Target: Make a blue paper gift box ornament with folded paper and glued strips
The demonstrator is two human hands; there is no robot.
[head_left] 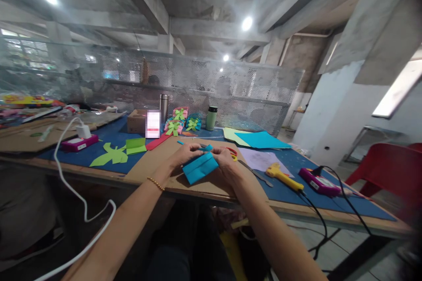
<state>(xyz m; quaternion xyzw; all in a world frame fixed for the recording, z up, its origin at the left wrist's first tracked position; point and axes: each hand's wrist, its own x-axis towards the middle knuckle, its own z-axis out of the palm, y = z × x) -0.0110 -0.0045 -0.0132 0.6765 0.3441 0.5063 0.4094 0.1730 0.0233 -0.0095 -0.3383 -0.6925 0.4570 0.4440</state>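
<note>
Above the brown cardboard mat [148, 169], my left hand [186, 153] and my right hand [224, 159] are close together. Between their fingertips is a narrow blue strip [208, 148], pinched at both sides; one thin end pokes out past my left hand. Just below hangs a folded blue rectangle [200, 168], felt or stiff paper, with a crease along it; whether it is joined to the strip I cannot tell. Behind my right hand, scissors [234, 157] with red and yellow handles are partly hidden. A flat metal blade tool [255, 173] lies to the right.
Right: yellow glue gun [285, 178], purple power strip [319, 183], lilac sheet [259, 159], blue sheets [263, 139]. Left: green cut-out [112, 154], folded green piece [136, 145], red strip [158, 142], another purple power strip [79, 143]. Behind: cardboard box [136, 121], steel flask [164, 107], green bottle [211, 118].
</note>
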